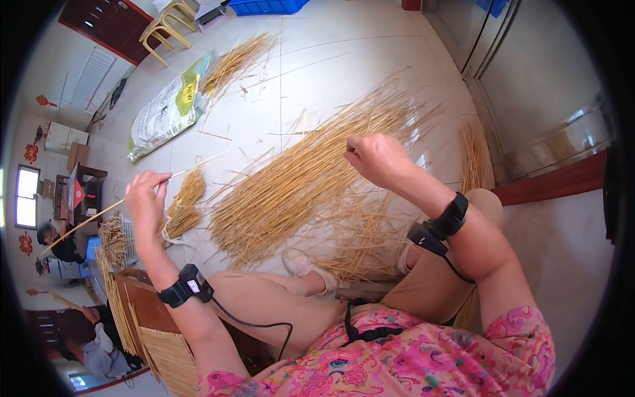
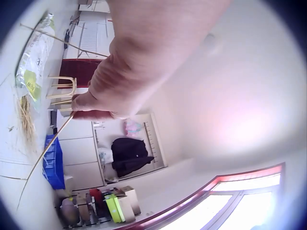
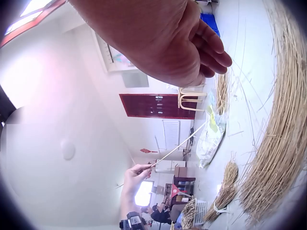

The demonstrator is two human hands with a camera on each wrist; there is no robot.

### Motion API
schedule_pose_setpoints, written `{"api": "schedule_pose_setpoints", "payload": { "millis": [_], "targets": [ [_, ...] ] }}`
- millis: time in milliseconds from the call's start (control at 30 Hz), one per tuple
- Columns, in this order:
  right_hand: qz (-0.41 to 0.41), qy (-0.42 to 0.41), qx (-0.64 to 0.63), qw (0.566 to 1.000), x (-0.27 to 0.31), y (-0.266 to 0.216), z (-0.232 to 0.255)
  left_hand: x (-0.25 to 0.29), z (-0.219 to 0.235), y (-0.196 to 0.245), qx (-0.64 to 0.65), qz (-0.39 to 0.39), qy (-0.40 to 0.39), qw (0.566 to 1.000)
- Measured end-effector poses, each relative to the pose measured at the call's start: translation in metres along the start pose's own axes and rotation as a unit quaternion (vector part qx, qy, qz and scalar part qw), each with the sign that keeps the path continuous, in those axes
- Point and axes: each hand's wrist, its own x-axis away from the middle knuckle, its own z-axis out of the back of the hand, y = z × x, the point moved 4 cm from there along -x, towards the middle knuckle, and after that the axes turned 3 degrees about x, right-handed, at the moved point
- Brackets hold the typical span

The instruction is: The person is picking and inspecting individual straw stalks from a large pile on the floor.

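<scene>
A long, thin straw stalk [image 1: 89,221] is pinched between the thumb and fingers of my left hand [image 1: 145,198], sticking out on both sides of it. In the left wrist view the same stalk [image 2: 50,143] bends away from the fingertips. My right hand [image 1: 380,159] hangs above the big spread of straw [image 1: 291,192], its fingers loosely bent. The right wrist view shows that hand [image 3: 192,52] with nothing in its fingers. Beneath the left hand lies a tied straw bundle [image 1: 188,192], bound with a pale strip, seen also in the right wrist view.
A printed sack [image 1: 165,116] lies on the floor with straw [image 1: 241,59] at its end. Wooden stools [image 1: 165,33] and a blue crate [image 1: 268,5] stand farther off. More straw leans by the red sill [image 1: 549,178]. Two people are at the far left, near a basket [image 1: 126,241].
</scene>
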Motion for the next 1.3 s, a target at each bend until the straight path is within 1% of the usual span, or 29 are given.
{"api": "schedule_pose_setpoints", "payload": {
  "millis": [67,167,300,400,500,567,600,633,733,767,867,967,1067,1100,1200,1233,1300],
  "targets": [
    [-0.004,-0.001,0.000,1.000,0.001,0.001,0.000,0.003,0.014,-0.004,-0.002,0.021,-0.016,1.000],
    [-0.007,-0.005,-0.002,1.000,0.002,0.001,0.002,0.005,0.036,-0.014,-0.009,0.058,-0.005,0.998],
    [-0.009,-0.017,0.001,1.000,0.002,0.000,0.002,-0.001,0.054,-0.011,0.041,0.073,0.047,0.995],
    [-0.005,-0.016,-0.002,1.000,0.001,0.000,0.001,-0.005,0.040,-0.015,0.153,0.113,0.063,0.980],
    [-0.006,-0.015,0.002,1.000,0.001,0.000,-0.002,-0.011,0.018,-0.004,0.097,0.101,0.041,0.989],
    [-0.010,-0.019,0.005,1.000,0.001,0.000,-0.002,-0.007,0.009,-0.002,0.022,0.060,0.073,0.995],
    [-0.014,-0.022,0.006,1.000,0.001,0.000,0.000,-0.007,0.008,0.003,-0.014,0.039,0.089,0.995],
    [-0.018,-0.025,0.007,0.999,0.001,0.000,0.001,-0.007,0.010,0.004,-0.019,0.047,0.077,0.996],
    [-0.012,-0.017,0.003,1.000,0.002,0.003,-0.001,-0.004,0.032,0.009,-0.006,0.004,0.085,0.996],
    [-0.010,-0.016,0.004,1.000,0.002,0.003,-0.001,-0.005,0.035,0.007,-0.027,0.023,0.040,0.999],
    [0.001,-0.012,-0.001,1.000,0.002,-0.001,0.001,-0.001,0.021,-0.025,-0.121,0.052,-0.037,0.991],
    [-0.003,-0.004,-0.009,1.000,0.003,0.000,0.000,0.004,0.042,-0.031,-0.135,0.050,0.025,0.989],
    [-0.006,-0.014,0.007,1.000,0.001,0.000,-0.002,0.009,0.068,-0.020,-0.151,0.051,0.077,0.984],
    [-0.010,-0.019,0.019,1.000,0.001,0.001,-0.002,0.011,0.077,-0.016,-0.160,0.068,0.083,0.981],
    [-0.010,-0.027,0.021,0.999,0.002,0.002,-0.004,0.012,0.085,-0.017,-0.077,0.079,0.148,0.983],
    [-0.008,-0.029,0.016,0.999,0.001,0.002,-0.004,0.010,0.079,-0.023,-0.027,0.073,0.152,0.985],
    [-0.012,-0.030,-0.023,0.999,0.001,0.001,-0.004,0.003,0.058,-0.012,0.054,0.040,0.154,0.986]
  ]
}}
